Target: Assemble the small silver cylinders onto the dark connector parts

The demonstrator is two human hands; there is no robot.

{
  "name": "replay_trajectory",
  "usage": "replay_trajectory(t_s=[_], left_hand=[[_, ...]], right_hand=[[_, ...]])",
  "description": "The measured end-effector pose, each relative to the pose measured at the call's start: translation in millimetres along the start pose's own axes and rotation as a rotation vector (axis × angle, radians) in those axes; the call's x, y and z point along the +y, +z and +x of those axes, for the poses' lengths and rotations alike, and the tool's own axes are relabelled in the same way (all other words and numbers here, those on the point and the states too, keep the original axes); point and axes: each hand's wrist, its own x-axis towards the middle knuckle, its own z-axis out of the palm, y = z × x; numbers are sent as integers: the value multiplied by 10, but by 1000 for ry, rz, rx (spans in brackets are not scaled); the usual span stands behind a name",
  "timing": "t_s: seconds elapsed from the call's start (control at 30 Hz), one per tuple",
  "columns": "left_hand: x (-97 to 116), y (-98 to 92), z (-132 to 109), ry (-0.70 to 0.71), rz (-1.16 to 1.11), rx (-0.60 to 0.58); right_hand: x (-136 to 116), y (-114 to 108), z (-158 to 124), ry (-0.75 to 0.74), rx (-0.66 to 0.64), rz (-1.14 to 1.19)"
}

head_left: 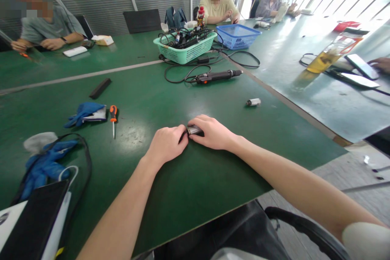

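Note:
Close together over the green table [195, 187], my two hands meet around a small silver metal cylinder [194, 130]. My right hand [215, 133] is closed, thumb and fingers wrapped about the cylinder from the right. My left hand [166, 143] is closed at the cylinder's left end, fingertips pinched by a dark bit there that is mostly hidden. A similar silver cylinder [253, 102] lies on its side farther right. To the left, an orange-and-black screwdriver [113, 115] rests with its tip toward me.
A corded electric screwdriver [217, 76] lies beyond my hands, before a green basket [190, 53] of tools and cables and a blue basket [239, 37]. Blue gloves [87, 113], a dark bar [100, 88] and a black device [36, 219] lie left. A bottle [327, 59] stands right; people sit across.

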Motion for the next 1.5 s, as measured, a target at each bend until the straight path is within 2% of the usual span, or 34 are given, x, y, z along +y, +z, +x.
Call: replay_trajectory(t_s=[1.5], left_hand=[[14,-3,5,-62,1,-7]], right_hand=[[-38,16,-18,-62,6,-30]])
